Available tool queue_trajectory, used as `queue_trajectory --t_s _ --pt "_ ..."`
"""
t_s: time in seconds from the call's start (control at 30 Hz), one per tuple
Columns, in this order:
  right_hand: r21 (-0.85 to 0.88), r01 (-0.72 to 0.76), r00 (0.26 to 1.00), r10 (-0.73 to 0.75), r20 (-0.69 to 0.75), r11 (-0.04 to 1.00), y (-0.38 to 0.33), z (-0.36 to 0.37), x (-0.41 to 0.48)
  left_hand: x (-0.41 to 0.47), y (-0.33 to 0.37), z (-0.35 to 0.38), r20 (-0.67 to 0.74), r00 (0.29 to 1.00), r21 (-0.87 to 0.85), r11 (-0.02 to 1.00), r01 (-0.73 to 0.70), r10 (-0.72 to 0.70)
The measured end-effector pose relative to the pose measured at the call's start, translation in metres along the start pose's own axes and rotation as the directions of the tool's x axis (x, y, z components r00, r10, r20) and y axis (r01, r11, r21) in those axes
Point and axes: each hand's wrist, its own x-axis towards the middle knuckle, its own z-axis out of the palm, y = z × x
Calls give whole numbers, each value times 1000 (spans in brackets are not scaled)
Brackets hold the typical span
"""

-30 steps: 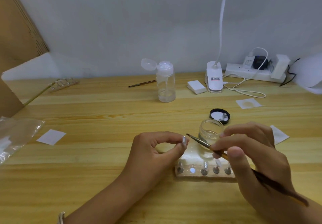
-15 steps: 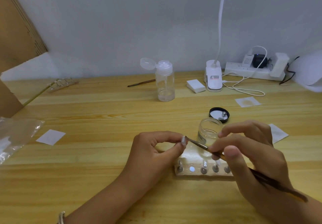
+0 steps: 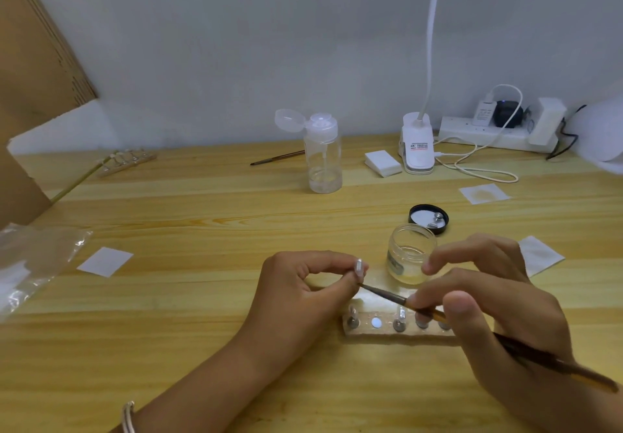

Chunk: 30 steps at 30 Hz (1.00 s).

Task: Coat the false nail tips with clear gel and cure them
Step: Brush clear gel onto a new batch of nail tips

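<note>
My left hand [image 3: 296, 294] pinches a clear false nail tip [image 3: 359, 266] between thumb and forefinger, held upright above the table. My right hand [image 3: 488, 311] grips a thin brown brush [image 3: 387, 295] like a pen; its bristle end sits at the base of the tip, against my left thumb. Below the hands lies a pale holder strip [image 3: 371, 330] with several nail tips on small stands and one bare round spot. An open glass jar of clear gel [image 3: 409, 254] stands just behind the brush, with its black lid [image 3: 428, 218] further back.
A clear pump bottle [image 3: 323, 159] with its cap flipped open stands mid-table. A white clip lamp [image 3: 417, 146], a stack of white pads [image 3: 382, 162], a power strip [image 3: 499, 132] and a second brush [image 3: 278, 158] sit at the back. Paper squares [image 3: 105, 261] and a plastic bag [image 3: 30, 260] lie left.
The brush end has moved down from the top of the nail tip to its base near my left thumb. My left hand has kept the tip in place.
</note>
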Motion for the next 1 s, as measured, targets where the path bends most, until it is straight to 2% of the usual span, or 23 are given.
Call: queue_trajectory --t_s 0.17,0.43,0.6,0.8,1.0 --pt "-52 -38 999 37 -22 998 3 0 0 0 2 -1 0 1000 -18 1000 3 -3" --pt "-15 74 997 -73 3 997 2 -3 0 0 5 0 8 1000 -22 1000 6 -6" --pt "-68 20 1000 -19 10 997 5 -2 1 1 4 -1 2 1000 35 999 -5 5" --pt "-67 110 994 -109 29 992 7 -2 1 2 4 0 -17 1000 43 999 26 -25" --pt "-106 62 998 -58 34 992 5 -2 2 2 3 1 -29 998 67 996 53 -51"
